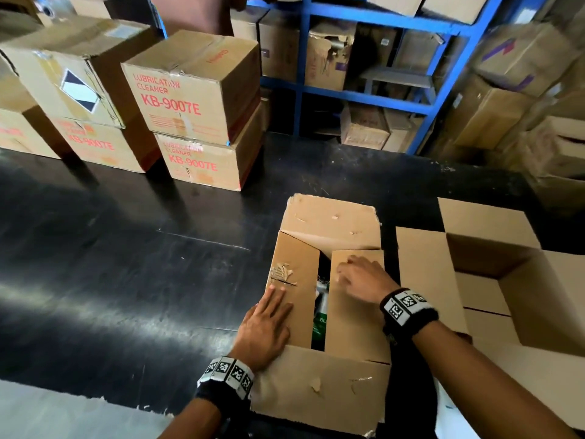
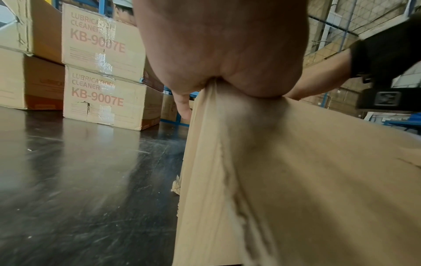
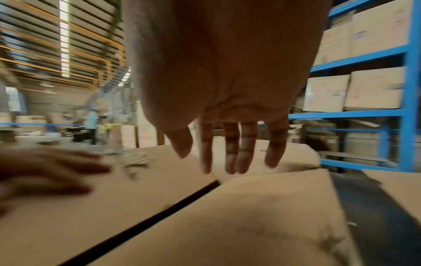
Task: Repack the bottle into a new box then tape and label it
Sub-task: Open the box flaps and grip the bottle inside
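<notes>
Head view: worn box point(image 1: 319, 384) at the near edge of the black worktop point(image 1: 126, 264), the bottle point(image 1: 320, 315) glimpsed through the slot between its flaps, lying directly between the hands. Left hand point(image 1: 267, 327) lies flat on the left flap; right hand point(image 1: 364, 278), fingers loose, rests on the right flap, grasping nothing. The new box point(image 1: 506, 280) stands open just right, nearer the right hand.

Left wrist view: only the left hand's palm point(image 2: 227, 54) pressed on cardboard; no bottle.

Right wrist view: the right hand's fingers point(image 3: 232, 149) hang extended above the slot, which runs away from the person.

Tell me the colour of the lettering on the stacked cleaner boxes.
Red lettering, clearest in the head view.

Narrow slot between the hands
Two box flaps point(image 1: 297, 280) nearly shut the worn box; bare black tabletop point(image 1: 126, 264) lies open leftward, open new box point(image 1: 522, 296) blocks rightward.
</notes>
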The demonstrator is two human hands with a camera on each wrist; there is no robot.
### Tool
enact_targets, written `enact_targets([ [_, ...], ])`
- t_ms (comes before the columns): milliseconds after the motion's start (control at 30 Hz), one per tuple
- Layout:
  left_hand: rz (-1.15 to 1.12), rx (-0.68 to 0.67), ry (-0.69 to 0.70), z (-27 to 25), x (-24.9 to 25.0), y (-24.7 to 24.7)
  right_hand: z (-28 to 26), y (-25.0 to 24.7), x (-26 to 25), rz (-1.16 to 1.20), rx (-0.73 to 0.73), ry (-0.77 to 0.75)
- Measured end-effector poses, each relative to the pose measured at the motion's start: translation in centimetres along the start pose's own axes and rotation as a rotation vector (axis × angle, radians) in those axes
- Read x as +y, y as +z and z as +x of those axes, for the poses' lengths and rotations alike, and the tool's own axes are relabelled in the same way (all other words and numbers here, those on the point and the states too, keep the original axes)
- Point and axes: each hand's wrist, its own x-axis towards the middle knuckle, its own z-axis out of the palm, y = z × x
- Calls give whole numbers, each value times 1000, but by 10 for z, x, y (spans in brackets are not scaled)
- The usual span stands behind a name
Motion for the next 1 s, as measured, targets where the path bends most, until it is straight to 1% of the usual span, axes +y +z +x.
enact_targets([
  [33, -11, -5, -6, 0, 0, -1, -11, 10, -13, -31, -60, -79],
  [100, -26, -23, -17, -1, 0, -3, -30, 30, -32, -104, -141, -143],
  [167, -27, -43, -20, -1, 2, -5, -40, 41, -41, -146, -181, -130],
  [233, -48, -47, -24, -2, 2, -7, -48, 37, -46, -149, -167, -118],
  [300, -60, -36, -22, -1, 1, -7, -61, 20, -51, -71, -96, -121],
  [400, -68, -32, -28, -1, 0, -7, -89, -17, -49, 66, 82, -87],
  [500, -85, 0, -21, -2, 3, -4, -128, -41, -20, 109, 263, 37],
  [600, -118, 45, -17, 0, -1, -1, -165, -40, 25, 40, 379, 232],
  [667, -119, 49, -14, 1, -2, 4, -182, -26, 54, -54, 350, 393],
  [733, -116, 48, -13, 2, -5, 7, -186, -1, 71, -73, 264, 469],
  [800, -112, 49, -12, 3, -7, 11, -182, 26, 74, 9, 152, 454],
  [867, -107, 54, -7, 5, -9, 13, -174, 50, 64, 139, 82, 422],
  [1000, -89, 54, 3, 5, -9, 14, -153, 77, 37, 483, 84, 425],
])
